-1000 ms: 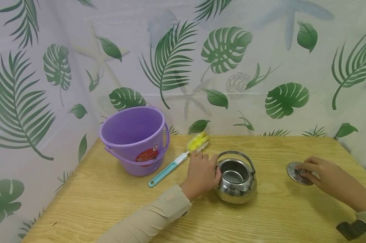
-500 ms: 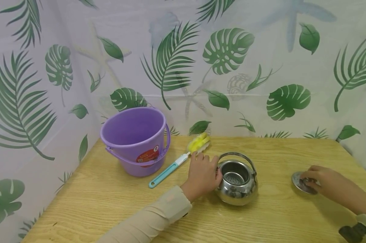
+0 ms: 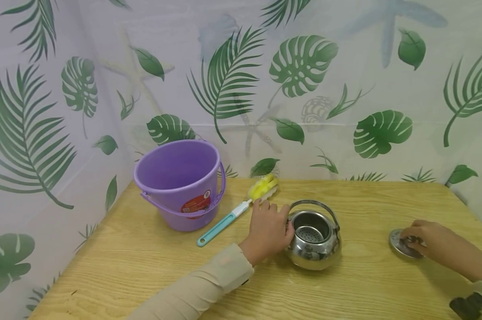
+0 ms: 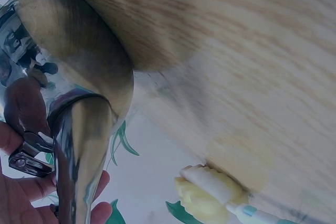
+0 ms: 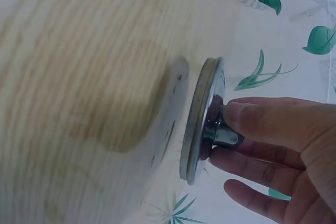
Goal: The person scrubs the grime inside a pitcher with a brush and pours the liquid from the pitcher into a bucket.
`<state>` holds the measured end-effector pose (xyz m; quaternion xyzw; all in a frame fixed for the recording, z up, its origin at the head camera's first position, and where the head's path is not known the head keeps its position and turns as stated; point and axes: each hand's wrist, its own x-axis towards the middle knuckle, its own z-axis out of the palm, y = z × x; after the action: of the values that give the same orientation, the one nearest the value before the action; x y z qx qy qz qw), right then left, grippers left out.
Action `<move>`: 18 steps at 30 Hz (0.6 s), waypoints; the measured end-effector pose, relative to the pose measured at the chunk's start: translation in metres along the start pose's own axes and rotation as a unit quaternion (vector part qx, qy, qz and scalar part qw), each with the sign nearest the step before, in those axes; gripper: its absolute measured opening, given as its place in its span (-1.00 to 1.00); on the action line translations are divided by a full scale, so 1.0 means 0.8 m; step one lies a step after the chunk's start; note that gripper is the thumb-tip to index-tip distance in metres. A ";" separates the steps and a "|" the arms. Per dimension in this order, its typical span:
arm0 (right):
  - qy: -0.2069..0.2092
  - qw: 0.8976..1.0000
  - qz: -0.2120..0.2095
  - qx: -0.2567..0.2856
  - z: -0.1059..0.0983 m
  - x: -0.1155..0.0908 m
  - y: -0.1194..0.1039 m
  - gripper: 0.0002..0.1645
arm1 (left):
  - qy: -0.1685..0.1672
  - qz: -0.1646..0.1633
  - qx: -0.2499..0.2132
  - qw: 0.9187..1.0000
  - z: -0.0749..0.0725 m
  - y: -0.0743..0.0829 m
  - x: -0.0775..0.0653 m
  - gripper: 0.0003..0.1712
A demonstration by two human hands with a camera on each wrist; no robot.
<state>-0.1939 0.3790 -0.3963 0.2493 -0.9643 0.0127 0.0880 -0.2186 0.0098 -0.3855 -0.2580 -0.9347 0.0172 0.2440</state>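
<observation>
A shiny steel teapot stands upright on the table, its top uncovered and its hoop handle raised. Inside the mouth sits a perforated strainer. My left hand holds the pot's left side; in the left wrist view its fingers lie around the spout. Well to the right of the pot, my right hand pinches the knob of a round steel lid. The right wrist view shows the lid slightly apart from the tabletop, its reflection beneath it.
A purple bucket stands at the table's back left, its handle hanging down in front. Between bucket and pot lies a brush with a turquoise handle and yellow sponge head. A leaf-patterned curtain rises behind the wooden table.
My right hand has carried the lid a little to the right and down toward the tabletop. The left hand stays in place on the teapot.
</observation>
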 end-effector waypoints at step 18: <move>-0.081 0.996 0.036 0.019 0.006 -0.004 0.018 -0.77 | 0.008 -0.002 0.004 1.000 0.002 0.000 0.000 -0.68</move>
<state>-0.1987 0.3926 -0.4015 0.2158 -0.9763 0.0142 0.0043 -0.2192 0.0096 -0.3870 -0.2552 -0.9331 0.0180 0.2529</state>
